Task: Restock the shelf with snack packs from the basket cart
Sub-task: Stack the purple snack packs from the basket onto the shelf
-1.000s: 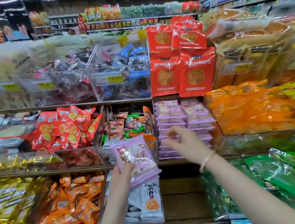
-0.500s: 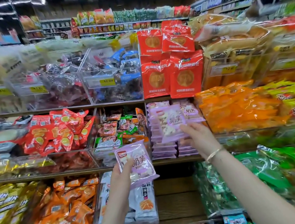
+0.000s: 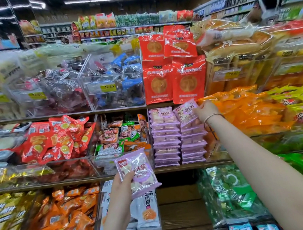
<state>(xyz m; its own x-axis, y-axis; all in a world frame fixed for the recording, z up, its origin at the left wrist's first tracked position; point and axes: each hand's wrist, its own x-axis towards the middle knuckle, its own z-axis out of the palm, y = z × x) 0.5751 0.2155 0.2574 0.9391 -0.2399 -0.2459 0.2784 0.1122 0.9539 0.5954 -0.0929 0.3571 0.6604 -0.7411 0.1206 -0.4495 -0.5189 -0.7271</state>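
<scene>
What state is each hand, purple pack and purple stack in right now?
left stack: piled flat, untouched
right stack: piled flat
left-hand pack: held tilted, off the shelf
right-hand pack: tilted atop the right stack
left hand: gripping the left-hand pack
right hand: pinching the right-hand pack's edge

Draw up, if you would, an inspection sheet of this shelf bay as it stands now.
Surface: middle shelf lined with stock; wooden gap on the level below.
Job's things: two purple stacks side by side; tilted purple pack at the top of the right one; spare purple pack held lower down.
Clutter: nothing seen.
Hands: right hand pinches the tilted pack; left hand grips the spare pack.
Cables: nothing seen.
Surroundings: red bags above, orange packs to the right, clear bins with yellow price tags; basket cart not in view.
</scene>
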